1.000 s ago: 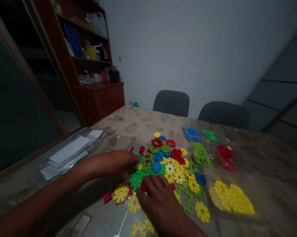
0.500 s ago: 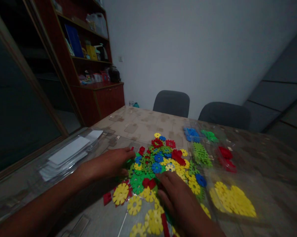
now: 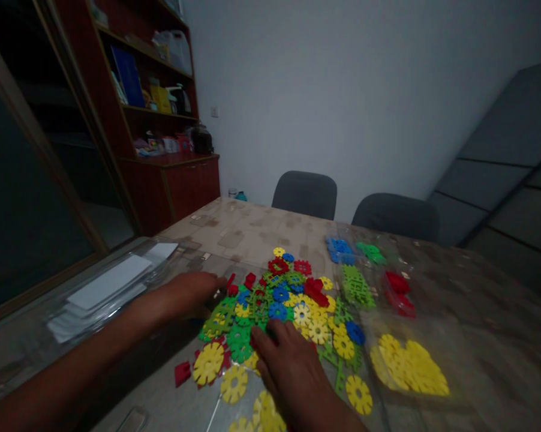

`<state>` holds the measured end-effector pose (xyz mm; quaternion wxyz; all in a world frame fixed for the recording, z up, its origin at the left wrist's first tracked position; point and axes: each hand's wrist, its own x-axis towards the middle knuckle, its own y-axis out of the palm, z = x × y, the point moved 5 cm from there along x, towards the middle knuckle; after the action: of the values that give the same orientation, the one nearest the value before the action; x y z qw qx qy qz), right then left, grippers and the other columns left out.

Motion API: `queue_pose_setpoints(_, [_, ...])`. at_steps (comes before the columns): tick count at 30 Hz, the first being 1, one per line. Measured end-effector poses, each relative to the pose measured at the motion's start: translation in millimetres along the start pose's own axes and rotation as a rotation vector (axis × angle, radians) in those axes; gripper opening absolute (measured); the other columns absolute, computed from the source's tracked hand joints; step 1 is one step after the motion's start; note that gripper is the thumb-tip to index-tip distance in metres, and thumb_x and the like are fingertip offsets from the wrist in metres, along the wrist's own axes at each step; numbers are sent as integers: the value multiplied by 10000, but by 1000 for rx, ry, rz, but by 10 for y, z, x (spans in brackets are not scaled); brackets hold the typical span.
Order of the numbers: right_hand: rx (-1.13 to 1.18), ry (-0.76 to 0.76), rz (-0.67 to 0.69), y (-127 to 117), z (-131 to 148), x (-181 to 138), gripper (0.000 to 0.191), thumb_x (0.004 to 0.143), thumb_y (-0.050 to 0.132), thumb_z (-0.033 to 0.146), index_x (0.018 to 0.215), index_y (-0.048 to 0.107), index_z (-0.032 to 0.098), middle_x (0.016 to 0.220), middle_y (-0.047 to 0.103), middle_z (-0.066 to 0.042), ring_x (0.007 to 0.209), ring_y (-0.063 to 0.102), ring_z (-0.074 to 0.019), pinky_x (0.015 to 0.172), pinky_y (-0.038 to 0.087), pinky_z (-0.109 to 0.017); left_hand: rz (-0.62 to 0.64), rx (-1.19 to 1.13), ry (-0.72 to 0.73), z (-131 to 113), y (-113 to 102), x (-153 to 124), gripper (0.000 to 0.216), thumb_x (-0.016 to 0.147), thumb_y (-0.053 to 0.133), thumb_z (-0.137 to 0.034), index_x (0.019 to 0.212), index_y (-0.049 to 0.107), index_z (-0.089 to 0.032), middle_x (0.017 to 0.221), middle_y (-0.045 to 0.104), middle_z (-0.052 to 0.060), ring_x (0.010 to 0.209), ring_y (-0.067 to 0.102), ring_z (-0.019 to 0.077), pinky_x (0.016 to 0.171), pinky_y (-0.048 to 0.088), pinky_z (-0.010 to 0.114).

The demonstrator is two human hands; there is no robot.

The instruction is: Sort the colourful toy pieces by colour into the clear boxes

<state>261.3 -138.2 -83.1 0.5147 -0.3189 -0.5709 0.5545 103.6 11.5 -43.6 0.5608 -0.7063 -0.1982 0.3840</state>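
Observation:
A loose heap of plastic building pieces lies before me: yellow notched discs [image 3: 319, 330], green discs [image 3: 241, 343], blue discs [image 3: 277, 311], olive-green lattice pieces [image 3: 259, 303] and red blocks [image 3: 316, 291]. My left hand [image 3: 197, 295] hovers at the heap's left side, thumb and fingers apart, its fingertips close to a small red piece [image 3: 233, 289]. I see nothing held in it. Low over the near middle of the heap, my right hand [image 3: 289, 361] has its fingers curled down around a red block [image 3: 253, 339], which mostly hides beneath them.
To the right stand clear plastic boxes with sorted yellow discs [image 3: 409, 366], red blocks [image 3: 399, 291], lattice pieces [image 3: 357, 285], blue pieces [image 3: 340, 249] and green pieces [image 3: 371, 252]. Stacked clear lids with white sheets [image 3: 111, 282] lie left. Two grey chairs [image 3: 304, 193] stand behind the table.
My right hand has shifted left onto the red blocks in the near middle and curled over them. The left hand has drawn back slightly left. The view has turned a little right.

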Motion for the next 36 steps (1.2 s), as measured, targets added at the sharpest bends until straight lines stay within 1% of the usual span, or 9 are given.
queue_pose_setpoints(5, [-67, 10, -2, 96, 27, 25, 157, 898, 657, 139, 1007, 628, 248, 944, 668, -18, 840, 615, -216, 645, 449, -288, 19, -64, 67, 11, 63, 64, 452, 693, 638, -78, 1120, 676, -219, 1091, 735, 92, 988, 696, 296, 788, 522, 345])
queue_pose_setpoints(9, [114, 90, 51, -28, -42, 4, 170, 941, 598, 142, 1078, 643, 232, 996, 667, -32, 872, 643, -213, 709, 477, -297, 49, -84, 82, 4, 88, 83, 420, 688, 598, -73, 1071, 683, -224, 1036, 759, 67, 912, 709, 275, 748, 525, 337])
queue_pose_setpoints(14, [682, 200, -48, -155, -227, -30, 212, 961, 549, 237, 1148, 648, 215, 1047, 684, -60, 967, 634, -210, 823, 470, -317, 80, -128, 136, -49, 36, 7, 449, 663, 625, -69, 1074, 679, -239, 1048, 755, 24, 930, 697, 255, 772, 517, 316])
queue_pose_setpoints(18, [1321, 440, 11, -73, -402, -96, 275, 961, 529, 466, 1037, 611, 215, 712, 592, 26, 527, 480, -102, 483, 316, -214, 70, -76, 88, -13, 5, -41, 503, 672, 697, -64, 1145, 669, -234, 1106, 742, 39, 992, 686, 262, 794, 513, 309])
queue_pose_setpoints(21, [1587, 499, 26, -155, -475, -139, 345, 941, 529, 549, 1062, 558, 227, 698, 580, 40, 462, 363, -76, 421, 185, -209, 75, -17, 22, 23, 12, -40, 517, 651, 775, -91, 1143, 669, -210, 1132, 737, 73, 1008, 687, 281, 789, 519, 316])
queue_pose_setpoints(26, [1300, 400, 100, -408, -544, -155, 269, 888, 638, 477, 861, 586, 214, 678, 501, 55, 575, 419, -99, 524, 298, -224, 84, 32, -27, 39, 42, -17, 441, 654, 783, -112, 1076, 688, -200, 1063, 754, 85, 960, 704, 298, 751, 519, 327])
queue_pose_setpoints(30, [887, 244, 276, -484, -401, -192, 6, 808, 668, 201, 812, 665, 204, 810, 634, 2, 768, 551, -154, 680, 378, -266, 60, -14, 21, 23, 42, -16, 405, 703, 714, -101, 1087, 682, -226, 1063, 750, 43, 965, 698, 269, 757, 500, 299])
queue_pose_setpoints(33, [680, 225, 421, -420, -283, -289, 167, 749, 674, 90, 860, 704, 212, 924, 673, -15, 844, 581, -159, 725, 386, -262, 41, -69, 70, -23, 8, -21, 387, 738, 666, -102, 1095, 673, -252, 1058, 742, 17, 957, 689, 240, 755, 486, 278])
queue_pose_setpoints(36, [512, 239, 482, -295, -235, -371, 164, 735, 640, 97, 845, 691, 206, 890, 682, -16, 757, 583, -143, 611, 343, -237, 31, -116, 114, -100, -44, -40, 339, 736, 639, -79, 1045, 664, -216, 1035, 721, 37, 939, 670, 237, 762, 475, 290])
